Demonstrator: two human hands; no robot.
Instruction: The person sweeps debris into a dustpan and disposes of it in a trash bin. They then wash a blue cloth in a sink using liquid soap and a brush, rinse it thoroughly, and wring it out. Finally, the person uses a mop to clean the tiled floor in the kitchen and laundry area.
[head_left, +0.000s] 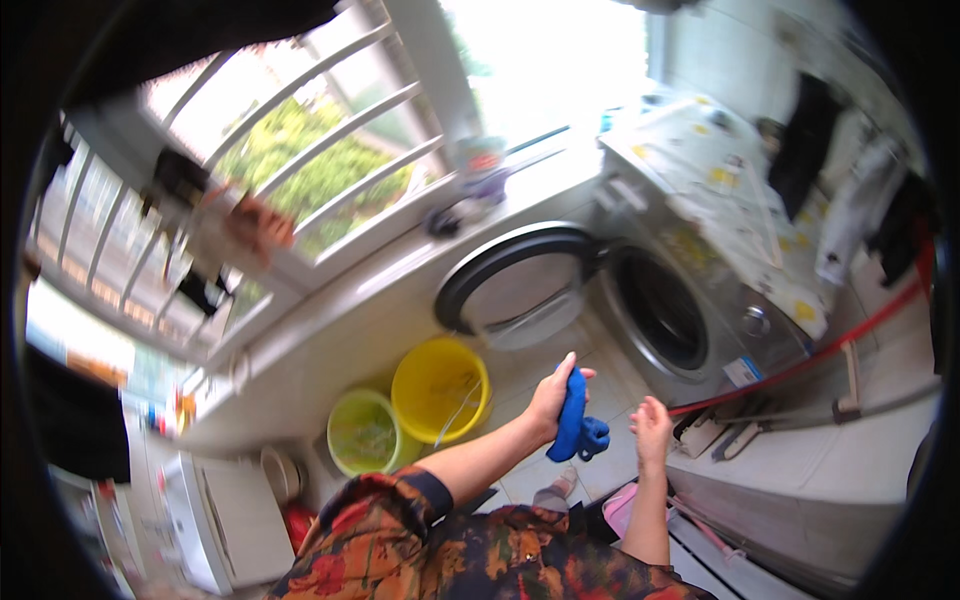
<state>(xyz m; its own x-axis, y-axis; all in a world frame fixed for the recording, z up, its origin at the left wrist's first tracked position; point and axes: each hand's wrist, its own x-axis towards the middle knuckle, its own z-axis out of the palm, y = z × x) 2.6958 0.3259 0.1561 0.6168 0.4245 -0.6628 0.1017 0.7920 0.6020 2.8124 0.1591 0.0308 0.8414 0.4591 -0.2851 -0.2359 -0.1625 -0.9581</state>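
A bunched blue cloth (574, 420) hangs from my left hand (555, 397), pinched between thumb and fingers, its lower end knotted or curled. To its right my right hand (651, 427) is raised with slightly curled fingers and holds nothing. Beyond both hands stands a front-loading washing machine (720, 322) with its round door (517, 281) swung wide. The inside of the drum (660, 311) is dark, and I cannot tell whether anything lies in it. A patterned cover (720, 180) lies over the machine's top.
A yellow bucket (480, 409) and a green bucket (397, 450) stand on the floor by the wall. Clothes hang at the left near the barred window (330, 135) and at the right (806, 142). A red pole or strip (847, 337) runs beside the machine. A pink object (619, 510) lies low near me.
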